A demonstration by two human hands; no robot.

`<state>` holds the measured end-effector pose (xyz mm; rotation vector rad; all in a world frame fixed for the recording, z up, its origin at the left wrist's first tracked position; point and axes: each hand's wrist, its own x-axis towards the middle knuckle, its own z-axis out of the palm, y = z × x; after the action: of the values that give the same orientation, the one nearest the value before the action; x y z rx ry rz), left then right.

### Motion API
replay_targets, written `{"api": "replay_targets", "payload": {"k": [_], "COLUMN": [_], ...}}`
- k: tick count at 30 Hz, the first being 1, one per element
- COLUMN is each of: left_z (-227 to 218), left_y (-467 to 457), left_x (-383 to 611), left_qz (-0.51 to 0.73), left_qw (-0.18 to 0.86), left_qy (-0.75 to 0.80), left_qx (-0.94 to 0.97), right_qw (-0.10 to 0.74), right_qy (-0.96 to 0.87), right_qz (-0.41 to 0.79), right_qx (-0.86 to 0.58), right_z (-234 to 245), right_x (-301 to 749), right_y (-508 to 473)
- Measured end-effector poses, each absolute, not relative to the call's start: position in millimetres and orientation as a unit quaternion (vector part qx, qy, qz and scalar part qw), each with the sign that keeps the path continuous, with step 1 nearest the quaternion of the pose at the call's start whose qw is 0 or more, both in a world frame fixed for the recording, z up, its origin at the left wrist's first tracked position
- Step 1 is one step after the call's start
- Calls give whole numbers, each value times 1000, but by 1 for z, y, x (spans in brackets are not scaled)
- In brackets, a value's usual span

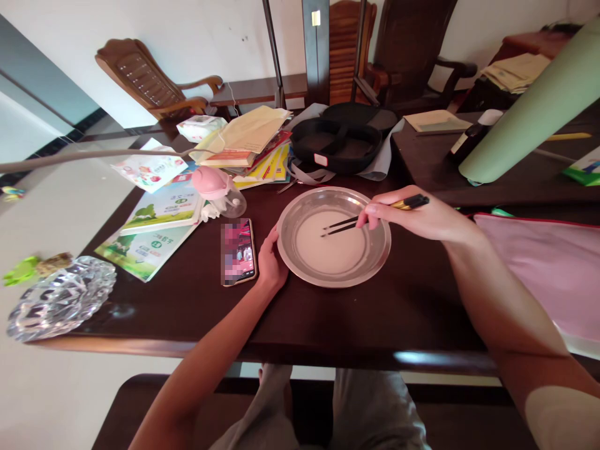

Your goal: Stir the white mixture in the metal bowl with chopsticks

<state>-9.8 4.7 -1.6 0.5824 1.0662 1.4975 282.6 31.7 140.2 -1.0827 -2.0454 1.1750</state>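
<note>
A round metal basin (pixel 290 240) rests on the dark wooden table, with a whitish liquid (pixel 330 257) in its bottom. My left hand (pixel 273 262) grips the basin's left rim, its fingers partly hidden behind the edge. Over the basin's right side, my right hand (pixel 417 215) is closed around a pair of black chopsticks (pixel 344 224) with gold bands. Their tips point left and down at the liquid, slightly apart; whether they touch it I cannot tell. Just left of my left hand lies a phone (pixel 239 252) with a lit screen.
Behind the basin sits an open black case (pixel 337 147) beside stacked books and papers (pixel 248 144). A pink-lidded bottle (pixel 218 190), workbooks (pixel 159 219) and a glass dish (pixel 63 297) are at left. A pink pouch (pixel 544 269) and green cylinder (pixel 529 112) stand at right.
</note>
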Motion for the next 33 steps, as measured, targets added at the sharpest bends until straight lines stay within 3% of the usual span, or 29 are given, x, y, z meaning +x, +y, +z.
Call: {"api": "replay_targets", "payload": {"k": [8,12,19,28,33], "left_z": [-1,0,-1,-2,0], "left_y": [4,4,5,5,5], "left_x": [-10,-9,-9,-10,-9], "left_qz": [643,643,648,643,643], "left_qw": [571,571,573,572,574], "left_qy": [451,447,442,449,442], "left_qx": [238,245,237,242,250], "right_qw": [161,200,289,175,205], "right_qy": [-771,-769,-754,-778,-771], "right_qz": [486,507,448,465,491], "right_qx": [-379,-335,-384,-384,-348], "right_z": [169,151,135,168,149], "right_x": [307,285,280,310,284], "right_y": [22,25,35,22,23]}}
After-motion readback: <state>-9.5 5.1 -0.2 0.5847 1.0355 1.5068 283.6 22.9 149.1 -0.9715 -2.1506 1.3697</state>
